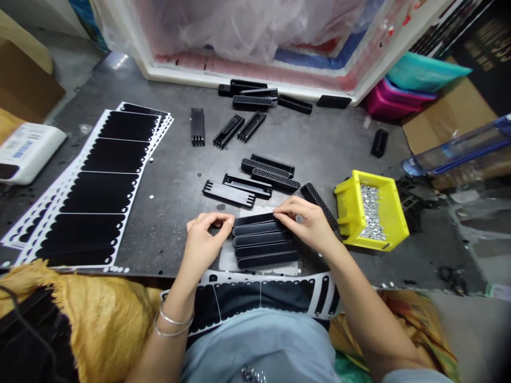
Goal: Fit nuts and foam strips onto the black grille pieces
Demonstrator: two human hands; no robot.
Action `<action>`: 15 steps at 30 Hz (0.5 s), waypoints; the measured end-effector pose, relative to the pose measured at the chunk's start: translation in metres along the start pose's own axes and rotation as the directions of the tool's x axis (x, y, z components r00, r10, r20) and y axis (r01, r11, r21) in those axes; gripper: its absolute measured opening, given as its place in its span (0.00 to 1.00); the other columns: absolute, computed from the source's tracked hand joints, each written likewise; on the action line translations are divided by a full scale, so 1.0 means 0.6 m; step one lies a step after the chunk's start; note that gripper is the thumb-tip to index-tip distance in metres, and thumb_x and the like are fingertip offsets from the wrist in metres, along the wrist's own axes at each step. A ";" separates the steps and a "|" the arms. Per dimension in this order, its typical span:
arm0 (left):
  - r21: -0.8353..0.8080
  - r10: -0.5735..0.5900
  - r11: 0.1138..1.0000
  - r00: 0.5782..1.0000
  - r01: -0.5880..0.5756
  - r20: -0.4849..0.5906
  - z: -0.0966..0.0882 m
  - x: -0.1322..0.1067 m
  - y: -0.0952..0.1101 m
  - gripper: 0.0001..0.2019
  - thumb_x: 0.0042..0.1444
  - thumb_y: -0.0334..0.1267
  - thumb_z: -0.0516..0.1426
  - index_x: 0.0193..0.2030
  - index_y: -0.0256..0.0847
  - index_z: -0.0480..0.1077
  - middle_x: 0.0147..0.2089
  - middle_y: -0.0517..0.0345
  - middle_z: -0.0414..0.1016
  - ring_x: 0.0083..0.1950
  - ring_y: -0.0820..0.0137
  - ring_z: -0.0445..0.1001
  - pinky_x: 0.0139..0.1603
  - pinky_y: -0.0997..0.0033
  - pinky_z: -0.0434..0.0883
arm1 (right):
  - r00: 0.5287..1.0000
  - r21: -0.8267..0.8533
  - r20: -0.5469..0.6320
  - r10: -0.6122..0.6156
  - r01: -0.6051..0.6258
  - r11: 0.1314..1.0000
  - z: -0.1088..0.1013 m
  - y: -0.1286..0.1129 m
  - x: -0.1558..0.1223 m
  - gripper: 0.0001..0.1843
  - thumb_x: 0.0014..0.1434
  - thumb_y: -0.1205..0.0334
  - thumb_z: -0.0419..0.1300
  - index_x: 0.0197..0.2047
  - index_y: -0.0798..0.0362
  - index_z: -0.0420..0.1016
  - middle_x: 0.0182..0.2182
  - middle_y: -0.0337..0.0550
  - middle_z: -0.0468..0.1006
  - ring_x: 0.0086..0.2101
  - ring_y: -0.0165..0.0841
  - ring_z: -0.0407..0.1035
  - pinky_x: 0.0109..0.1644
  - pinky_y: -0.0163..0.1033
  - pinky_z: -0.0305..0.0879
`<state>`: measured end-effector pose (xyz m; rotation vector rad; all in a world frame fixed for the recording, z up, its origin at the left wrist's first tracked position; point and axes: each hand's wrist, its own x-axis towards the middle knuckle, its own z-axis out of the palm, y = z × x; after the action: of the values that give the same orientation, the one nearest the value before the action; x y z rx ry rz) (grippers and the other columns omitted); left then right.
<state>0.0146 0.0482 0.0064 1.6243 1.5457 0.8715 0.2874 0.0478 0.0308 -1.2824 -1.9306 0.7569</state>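
My left hand (207, 234) and my right hand (305, 221) pinch the two ends of a long black strip (255, 219) at the top of a sticker sheet (263, 244). That sheet lies on the grey table near its front edge and carries several black oblong stickers. Both hands have fingers pressed together on the strip. Another sheet with emptied cut-outs (259, 295) lies across my lap.
Several black plastic grille parts (265, 173) lie scattered beyond my hands. A yellow bin of small silver screws (371, 210) stands at the right. A stack of black sticker sheets (99, 186) lies at the left, and a white crate lined with plastic (255, 53) stands at the back.
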 end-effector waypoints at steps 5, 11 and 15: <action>0.007 0.001 1.000 1.000 -0.001 0.010 0.000 0.004 -0.006 0.11 0.61 0.48 0.60 0.37 0.47 0.81 0.38 0.58 0.84 0.43 0.61 0.78 0.54 0.56 0.69 | 0.999 0.070 0.031 -0.026 0.024 0.997 0.010 0.007 -0.002 0.07 0.68 0.62 0.62 0.44 0.48 0.84 0.37 0.41 0.79 0.35 0.33 0.73 0.38 0.39 0.69; 0.190 0.106 0.976 0.994 -0.102 -0.007 -0.009 -0.007 0.018 0.13 0.66 0.49 0.56 0.41 0.46 0.79 0.45 0.55 0.83 0.52 0.58 0.78 0.65 0.48 0.63 | 0.980 -0.070 -0.138 0.140 -0.151 0.986 -0.009 0.008 -0.027 0.14 0.70 0.56 0.61 0.54 0.47 0.83 0.34 0.40 0.70 0.34 0.34 0.69 0.43 0.43 0.69; 0.330 0.339 0.852 0.909 -0.406 0.241 0.010 -0.032 0.057 0.38 0.59 0.60 0.63 0.71 0.46 0.61 0.73 0.46 0.65 0.74 0.49 0.60 0.75 0.42 0.50 | 0.939 0.034 -0.119 0.323 -0.322 0.946 -0.036 -0.016 -0.092 0.21 0.73 0.52 0.54 0.63 0.47 0.77 0.34 0.40 0.71 0.34 0.34 0.70 0.44 0.43 0.69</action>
<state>0.0362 0.0281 0.0329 2.2724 1.3467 0.6250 0.3145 -0.0049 0.0385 -1.6222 -1.6336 0.8280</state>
